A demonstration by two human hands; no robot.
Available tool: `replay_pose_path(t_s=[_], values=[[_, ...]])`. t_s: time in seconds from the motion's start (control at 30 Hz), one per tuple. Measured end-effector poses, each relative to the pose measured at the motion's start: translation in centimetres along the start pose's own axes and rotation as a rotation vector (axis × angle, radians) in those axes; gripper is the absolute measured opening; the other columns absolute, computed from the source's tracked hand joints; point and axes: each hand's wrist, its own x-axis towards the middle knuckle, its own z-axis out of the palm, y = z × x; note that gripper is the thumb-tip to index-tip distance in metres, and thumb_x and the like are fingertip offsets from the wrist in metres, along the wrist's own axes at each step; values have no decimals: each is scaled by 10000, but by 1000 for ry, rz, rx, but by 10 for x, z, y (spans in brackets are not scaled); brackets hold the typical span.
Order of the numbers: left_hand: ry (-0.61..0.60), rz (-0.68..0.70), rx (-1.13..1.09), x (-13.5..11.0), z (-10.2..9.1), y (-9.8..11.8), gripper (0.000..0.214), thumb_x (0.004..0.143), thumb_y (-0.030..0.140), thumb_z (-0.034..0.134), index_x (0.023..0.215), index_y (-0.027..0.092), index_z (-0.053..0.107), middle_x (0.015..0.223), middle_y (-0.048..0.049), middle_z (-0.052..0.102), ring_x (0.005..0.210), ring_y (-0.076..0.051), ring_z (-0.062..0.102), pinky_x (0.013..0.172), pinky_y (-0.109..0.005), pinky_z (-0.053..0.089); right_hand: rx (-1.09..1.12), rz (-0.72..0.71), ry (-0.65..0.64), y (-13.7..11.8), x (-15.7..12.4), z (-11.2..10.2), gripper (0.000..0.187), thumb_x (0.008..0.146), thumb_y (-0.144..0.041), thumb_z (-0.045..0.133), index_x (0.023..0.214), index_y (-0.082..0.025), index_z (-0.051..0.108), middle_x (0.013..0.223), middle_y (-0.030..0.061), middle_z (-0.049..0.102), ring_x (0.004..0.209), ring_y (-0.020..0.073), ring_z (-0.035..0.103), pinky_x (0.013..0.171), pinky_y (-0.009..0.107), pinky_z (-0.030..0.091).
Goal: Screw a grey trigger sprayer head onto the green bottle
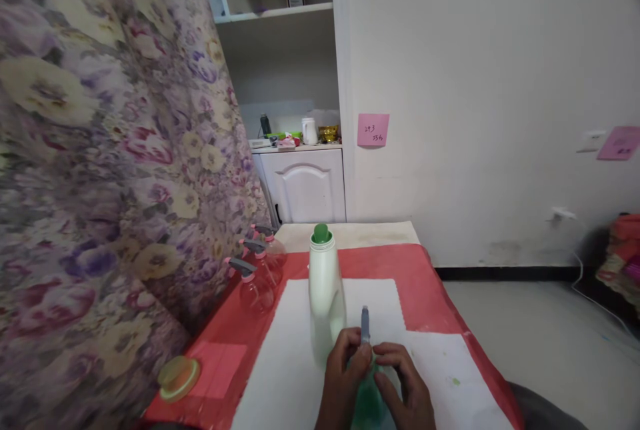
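Close in front of me stands a spray bottle (369,405) with green liquid inside and a grey spray head, seen edge-on. My left hand (349,369) is closed round its neck just below the head, thumb and fingers pinching there. From the other side, my right hand (404,382) curls its thumb and fingers at the collar; the exact contact is partly hidden. A pale green detergent bottle (324,283) stands upright just behind my left hand, its dark green spout uncovered. To the left, a yellowish-green cap (179,377) rests on a pink paper.
Three clear spray bottles (257,293) with pink and grey heads line the table's left edge. White sheets (280,357) lie over the red tablecloth (425,283); one has a green spot. A floral curtain (125,183) hangs close on the left. A cabinet (310,183) stands beyond.
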Motion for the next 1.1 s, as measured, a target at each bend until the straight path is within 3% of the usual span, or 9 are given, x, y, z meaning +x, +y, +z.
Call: replay_pose_path(t_s=[0.17,0.4,0.53,0.67,0.77,0.93,1.1], values=[[-53,-55,-6,-1,-6,5,387,807,564,631,820,179,595,719,33,543,701,-135,474,672,-256,405,12,82,-74,11,0,4,493,691,-268,701,1172,-239,596,1143,60,680,1111,279,629,966,362,507],[-116,-106,48,-10,-16,12,401,914,540,487,1030,200,667,933,-25,679,884,-191,577,817,-292,453,-37,172,-222,24,-6,7,863,485,-74,670,1320,-226,511,1337,79,606,1265,321,545,1066,405,443],[-122,-107,103,-11,-23,-1,432,891,550,520,1136,219,652,1110,-47,698,1112,-251,578,967,-331,425,-56,216,-236,30,-10,5,836,514,-93,698,1320,-222,517,1337,90,620,1251,337,565,1051,425,458],[-225,-33,173,-14,-28,-12,451,887,530,540,1197,216,633,1225,-75,655,1182,-271,551,1028,-371,400,-6,174,-254,40,-14,3,821,559,-190,743,1340,-223,492,1339,106,613,1247,346,568,1043,429,467],[-281,15,211,-17,-32,-25,632,764,572,677,1287,234,567,1323,-92,580,1250,-312,497,1072,-406,371,32,140,-250,51,-18,3,792,610,-314,760,1345,-222,477,1340,120,607,1230,347,579,1033,419,480],[-347,-27,255,-19,-41,-38,930,571,494,838,1376,238,450,1328,-97,543,1251,-343,474,1073,-465,364,7,96,-242,66,-24,1,816,674,-621,685,1354,-230,460,1333,136,595,1225,349,583,1008,390,505],[-391,-87,209,-22,-47,-35,937,533,441,859,1354,228,462,1235,-82,592,1150,-325,536,998,-448,422,4,58,-279,64,-26,-4,811,696,-737,608,1337,-254,495,1328,121,598,1245,352,570,1028,387,494]])
